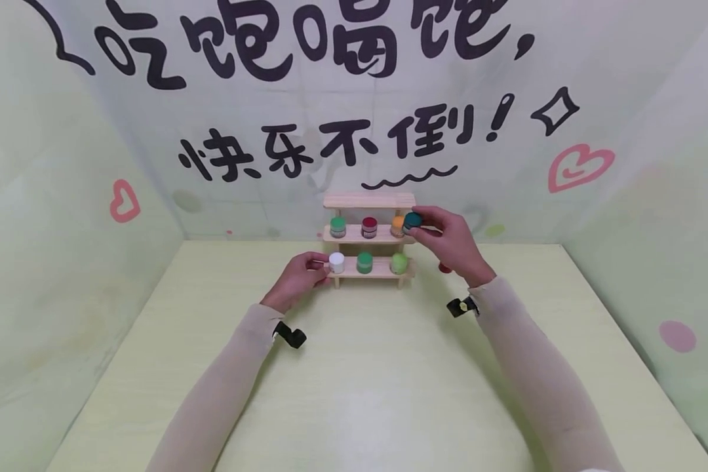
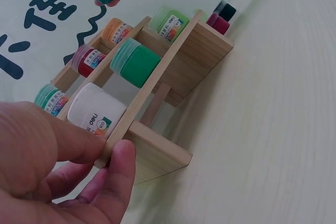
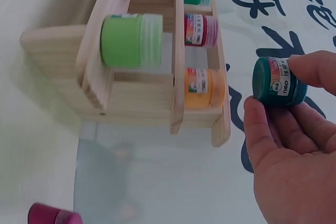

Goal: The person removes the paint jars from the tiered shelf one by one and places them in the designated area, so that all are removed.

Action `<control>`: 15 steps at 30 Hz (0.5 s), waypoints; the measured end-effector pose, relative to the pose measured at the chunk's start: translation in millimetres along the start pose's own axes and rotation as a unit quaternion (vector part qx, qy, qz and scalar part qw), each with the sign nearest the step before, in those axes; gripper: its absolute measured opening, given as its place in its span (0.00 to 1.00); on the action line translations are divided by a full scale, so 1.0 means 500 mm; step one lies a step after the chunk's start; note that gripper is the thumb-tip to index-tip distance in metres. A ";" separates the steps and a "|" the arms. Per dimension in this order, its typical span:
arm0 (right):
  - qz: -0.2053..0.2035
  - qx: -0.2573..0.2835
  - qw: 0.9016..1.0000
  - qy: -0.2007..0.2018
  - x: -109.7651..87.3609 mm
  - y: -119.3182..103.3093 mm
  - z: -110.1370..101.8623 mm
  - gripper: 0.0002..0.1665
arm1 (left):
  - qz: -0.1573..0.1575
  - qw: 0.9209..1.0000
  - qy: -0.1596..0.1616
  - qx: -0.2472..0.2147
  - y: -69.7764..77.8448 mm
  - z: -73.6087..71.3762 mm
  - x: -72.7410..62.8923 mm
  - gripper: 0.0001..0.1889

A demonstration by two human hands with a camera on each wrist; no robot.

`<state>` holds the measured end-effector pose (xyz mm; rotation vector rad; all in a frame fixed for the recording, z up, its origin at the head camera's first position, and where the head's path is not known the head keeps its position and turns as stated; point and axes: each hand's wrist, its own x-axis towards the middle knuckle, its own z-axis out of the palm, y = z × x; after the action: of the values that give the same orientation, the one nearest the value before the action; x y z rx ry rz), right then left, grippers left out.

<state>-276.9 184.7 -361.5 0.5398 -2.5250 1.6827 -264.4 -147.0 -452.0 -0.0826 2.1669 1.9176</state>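
A small three-tier wooden stand [image 1: 369, 200] stands against the back wall with paint jars on its two lower tiers. My left hand [image 1: 299, 275] pinches the left end of the lowest board between thumb and fingers, right beside the white jar [image 2: 97, 109]. With thumb and fingertips, my right hand [image 1: 448, 242] holds a dark teal paint jar [image 3: 278, 81] in the air. The jar is in front of the stand's right side, near the orange jar [image 3: 203, 87] on the middle tier. The top tier holds no jar.
The lowest tier also carries a green jar [image 1: 364, 263] and a light green jar [image 1: 398, 264]. A green jar [image 1: 338, 227] and a dark red jar [image 1: 369, 227] share the middle tier with the orange one. A magenta jar [image 3: 52, 215] is on the table [image 1: 354, 367], right of the stand.
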 end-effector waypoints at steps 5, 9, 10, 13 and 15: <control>0.014 -0.011 1.000 0.000 -0.016 0.020 -0.020 0.31 | -0.003 1.000 0.005 0.003 -0.006 -0.001 0.000 0.19; 0.017 -0.023 1.000 0.005 -0.025 0.032 -0.035 0.31 | 0.003 1.000 0.007 0.001 -0.008 -0.001 0.001 0.19; 0.017 -0.029 0.999 0.008 -0.028 0.035 -0.038 0.31 | 0.004 1.000 0.006 0.001 -0.008 -0.001 0.001 0.19; 0.023 -0.042 0.999 0.015 -0.035 0.047 -0.050 0.30 | 0.006 1.000 0.003 0.001 -0.006 0.001 0.001 0.20; 0.029 -0.047 0.998 0.018 -0.041 0.057 -0.059 0.30 | 0.005 1.000 0.004 0.001 -0.004 0.002 0.000 0.20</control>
<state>-270.8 226.2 -379.6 0.4283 -2.6018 1.5676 -263.9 -146.2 -454.0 -0.0788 2.1785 1.9237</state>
